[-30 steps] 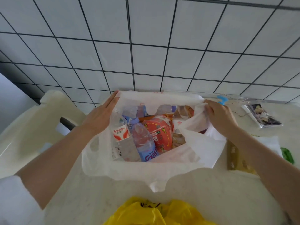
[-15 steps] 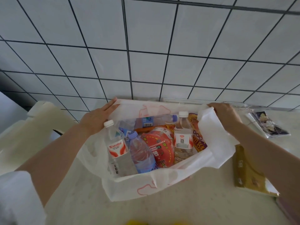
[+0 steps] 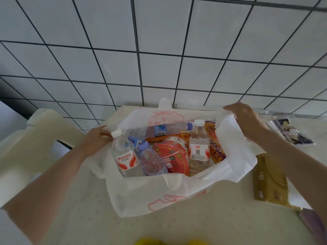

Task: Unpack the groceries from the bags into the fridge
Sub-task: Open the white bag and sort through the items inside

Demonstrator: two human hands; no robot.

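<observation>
A white plastic bag (image 3: 152, 195) with pink drawings lies open on the pale table (image 3: 194, 225). My left hand (image 3: 96, 138) grips its left rim and my right hand (image 3: 246, 119) grips its right rim, holding the mouth wide. Inside stand a clear Wahaha water bottle (image 3: 124, 154), a bluish water bottle (image 3: 152, 161) and a clear bottle with a white label (image 3: 199, 147). A red round-lidded package (image 3: 174, 156) lies between them. Another bottle (image 3: 164, 129) lies across the back, and an orange and purple snack packet (image 3: 215, 147) leans at the right.
A cream plastic chair (image 3: 28, 151) stands at the left of the table. A gold box (image 3: 269, 181) lies to the right of the bag, with a picture card in a clear sleeve (image 3: 292, 131) behind it. A yellow bag (image 3: 150, 242) shows at the bottom edge. The tiled wall (image 3: 159, 59) rises behind.
Both hands have pulled the bag's rim wider and lower, so more bottles and packets show. My view has tilted up, and the yellow bag has slid nearly out of frame.
</observation>
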